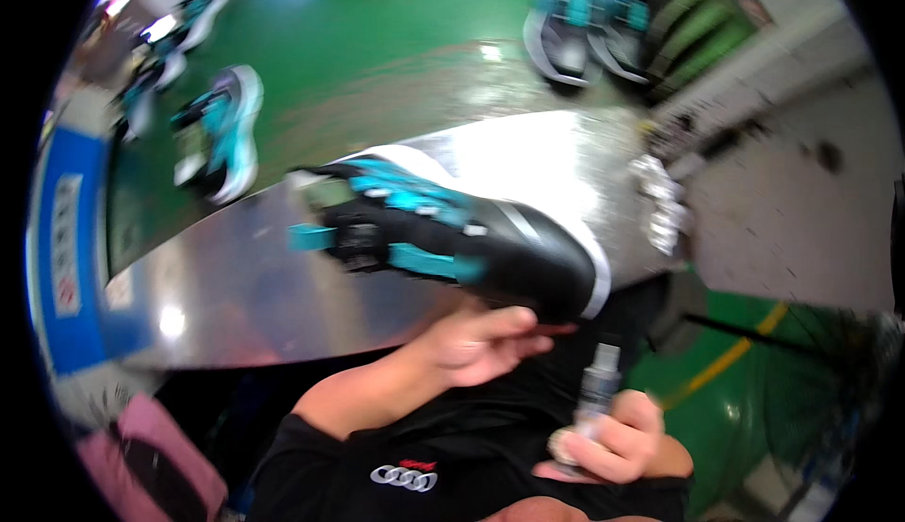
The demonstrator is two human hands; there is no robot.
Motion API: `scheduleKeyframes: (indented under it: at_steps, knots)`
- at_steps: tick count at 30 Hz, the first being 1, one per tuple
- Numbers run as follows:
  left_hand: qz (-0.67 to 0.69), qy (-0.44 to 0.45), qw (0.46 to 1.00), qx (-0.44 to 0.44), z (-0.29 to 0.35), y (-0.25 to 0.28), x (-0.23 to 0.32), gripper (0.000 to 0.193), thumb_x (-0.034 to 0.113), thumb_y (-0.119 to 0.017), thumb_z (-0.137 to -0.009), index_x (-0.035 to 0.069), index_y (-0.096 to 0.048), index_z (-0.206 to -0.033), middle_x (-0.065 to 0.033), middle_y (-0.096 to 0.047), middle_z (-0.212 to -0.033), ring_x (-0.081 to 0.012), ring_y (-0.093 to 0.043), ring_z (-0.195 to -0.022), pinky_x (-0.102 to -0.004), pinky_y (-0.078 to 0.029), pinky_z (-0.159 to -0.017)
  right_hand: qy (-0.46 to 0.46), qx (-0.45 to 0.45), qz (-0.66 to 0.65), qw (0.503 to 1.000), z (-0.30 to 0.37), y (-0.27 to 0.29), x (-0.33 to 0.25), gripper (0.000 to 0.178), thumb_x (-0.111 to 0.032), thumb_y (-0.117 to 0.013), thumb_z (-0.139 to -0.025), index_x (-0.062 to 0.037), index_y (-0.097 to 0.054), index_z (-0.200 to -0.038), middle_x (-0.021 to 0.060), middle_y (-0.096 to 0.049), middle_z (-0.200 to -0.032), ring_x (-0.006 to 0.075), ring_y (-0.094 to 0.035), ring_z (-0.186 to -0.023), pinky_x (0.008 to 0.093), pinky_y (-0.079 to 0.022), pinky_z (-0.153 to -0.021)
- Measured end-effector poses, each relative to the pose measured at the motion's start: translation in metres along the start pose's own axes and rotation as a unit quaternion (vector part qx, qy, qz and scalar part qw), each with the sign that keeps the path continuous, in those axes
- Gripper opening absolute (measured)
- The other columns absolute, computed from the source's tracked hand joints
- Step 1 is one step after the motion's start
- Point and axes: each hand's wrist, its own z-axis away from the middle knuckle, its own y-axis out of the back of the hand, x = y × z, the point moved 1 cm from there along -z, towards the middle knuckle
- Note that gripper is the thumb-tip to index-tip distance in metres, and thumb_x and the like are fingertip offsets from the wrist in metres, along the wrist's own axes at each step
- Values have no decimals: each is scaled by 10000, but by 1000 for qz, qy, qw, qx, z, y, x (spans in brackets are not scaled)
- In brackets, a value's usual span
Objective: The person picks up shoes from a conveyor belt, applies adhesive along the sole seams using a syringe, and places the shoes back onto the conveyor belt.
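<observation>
A black shoe (528,239) with teal straps and laces and a white sole edge lies on the shiny metal table, its toe pointing right. My left hand (476,345) is just in front of the shoe's toe, fingers loosely bent and apart. Nothing shows in that hand; whether a fingertip touches the shoe I cannot tell. Lower right, my right hand (608,442) grips a small slim bottle (599,385), its pale narrow tip pointing up. Something small and round, pale in colour, shows by the right fingers, too blurred to name. The picture is smeared by motion.
The metal table (236,286) has a curved near edge. Beyond it, a green surface carries a similar shoe (231,135) at left and a pair of shoes (570,27) at far right. Crumpled pale material (660,203) lies at the table's right end. A pink item (156,461) is at lower left.
</observation>
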Motion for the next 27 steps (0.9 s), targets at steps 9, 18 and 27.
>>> scheduleKeyframes:
  at_steps: [9,18,27]
  knots:
    - [16,-13,990,138,100,10,8,720,52,-639,-711,29,-360,-1374,-163,-453,-1357,-292,-482,-1226,-432,-383,-1029,-95,10,-11,995,7,-30,76,592,-481,-735,-695,-81,-552,-1091,65,-557,-934,249,-425,-722,354,-357,-630]
    - [-283,-127,938,151,85,-6,72,752,84,-733,-676,-10,-360,-1322,-126,-549,-1213,-219,-551,-1119,-350,-430,-977,-135,1,-86,987,-4,-47,92,589,-499,-701,-721,-29,-583,-1055,78,-601,-872,251,-431,-716,350,-358,-667]
    - [-300,-120,935,148,-99,-10,140,319,104,-551,-908,-51,-484,-1179,-175,-568,-1132,-270,-586,-1031,-338,-503,-891,-169,-23,-79,982,-3,-41,91,448,-415,-601,-826,-10,-615,-1019,107,-618,-858,264,-507,-718,350,-425,-658]
